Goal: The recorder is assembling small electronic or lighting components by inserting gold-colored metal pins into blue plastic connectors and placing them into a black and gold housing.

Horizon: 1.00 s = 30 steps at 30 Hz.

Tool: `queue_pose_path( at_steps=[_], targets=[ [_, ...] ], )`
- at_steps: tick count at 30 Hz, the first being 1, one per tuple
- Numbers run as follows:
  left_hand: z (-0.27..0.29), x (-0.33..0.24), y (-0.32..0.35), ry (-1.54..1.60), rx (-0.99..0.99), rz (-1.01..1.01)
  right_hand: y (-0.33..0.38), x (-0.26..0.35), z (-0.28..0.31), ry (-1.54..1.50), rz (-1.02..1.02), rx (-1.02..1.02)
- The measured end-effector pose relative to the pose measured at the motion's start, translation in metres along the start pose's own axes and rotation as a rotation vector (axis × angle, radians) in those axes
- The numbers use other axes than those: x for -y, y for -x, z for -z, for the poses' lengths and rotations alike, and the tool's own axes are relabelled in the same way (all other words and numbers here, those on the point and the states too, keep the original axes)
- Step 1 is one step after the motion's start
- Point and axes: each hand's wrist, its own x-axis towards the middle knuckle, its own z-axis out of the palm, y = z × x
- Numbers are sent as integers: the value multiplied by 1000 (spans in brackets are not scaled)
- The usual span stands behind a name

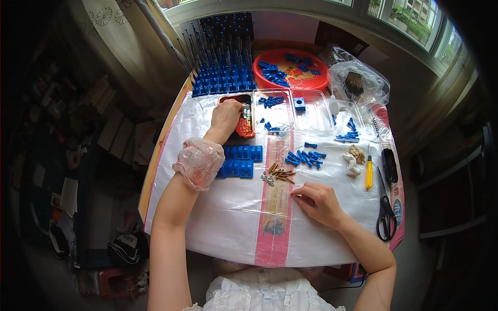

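My left hand [226,118] reaches over a small red and black box [246,125] at the back left. Its fingertips dip into the box and are hidden, so their grip does not show. On the sheet at centre right rests my right hand [320,203], thumb and forefinger drawn together; anything between them is too small to make out. Just beyond it lie brass-coloured screws [281,174] and small silvery nuts [267,179]. Past those is a pile of small blue plastic pieces [307,157]. Rows of blue blocks [237,168] sit beside my left forearm.
Behind stand blue parts with upright springs [223,62], a red round tray [293,85] and clear plastic trays [312,122] holding blue pieces. A yellow-handled screwdriver [369,173], black scissors [385,215] and a plastic bag [363,78] lie along the right side.
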Motion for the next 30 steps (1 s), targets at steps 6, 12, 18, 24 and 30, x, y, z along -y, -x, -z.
queue_pose_path(
  at_steps=[6,12,18,24,30],
  targets=[
    [2,-1,4,46,-21,10,0,1,1,-3,-9,4],
    [6,-6,7,117,-26,-17,0,-1,0,18,10,-13],
    [2,1,6,148,-6,-30,0,0,0,11,9,-10],
    [5,2,8,170,0,-42,0,0,0,11,21,-20],
    [5,2,7,151,-26,-34,0,-1,-1,13,31,-29]
  ],
)
